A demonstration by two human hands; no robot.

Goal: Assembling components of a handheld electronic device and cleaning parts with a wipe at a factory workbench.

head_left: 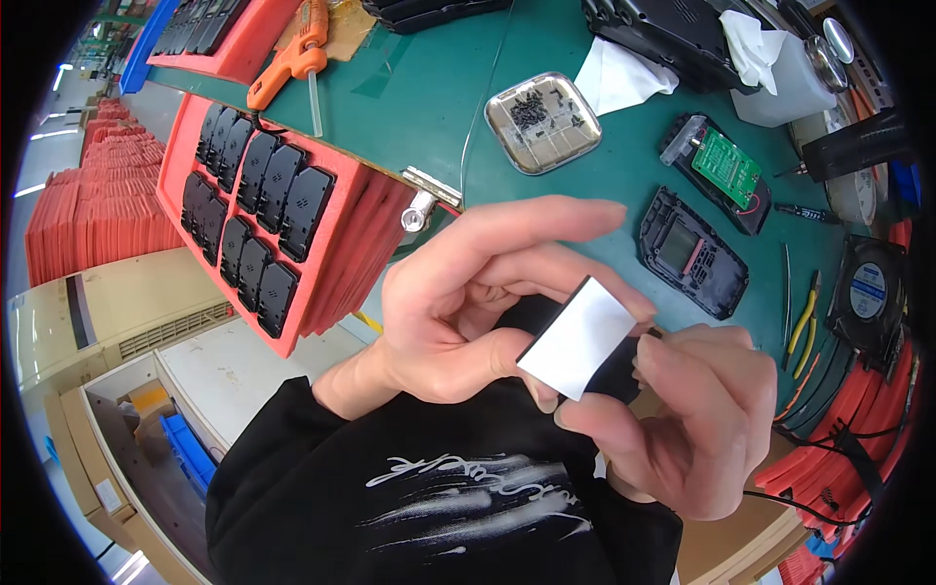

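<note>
both hands are raised close to the camera, above the near edge of the green desk [419, 107]. the left hand [458, 312] comes in from the lower left, wrist bent, index finger stretched out straight to the right and thumb pressed against the lower left edge of a small pad [577, 338]. the right hand [682, 419] comes up from below, fingers curled, thumb and fingertips pinching the pad's right and lower side. the pad is a small flat square piece, white on the face turned to the camera and black along its edge and back (whether the white face is a backing sheet cannot be told); it sits tilted between the two hands, held clear of the desk.

labels and packages: a green circuit board [726, 166] lies in a black housing at upper right; just below it sits a black shell [692, 253] with a grey window. a square metal tray [542, 122] of small dark screws stands at top centre, white tissue [624, 76] beside it. a red foam tray [263, 214] at left holds rows of black covers. an orange glue gun [292, 58] lies at upper left. yellow-handled pliers [804, 322] and a black fan [868, 292] with a round blue and white label lie at right.
</note>
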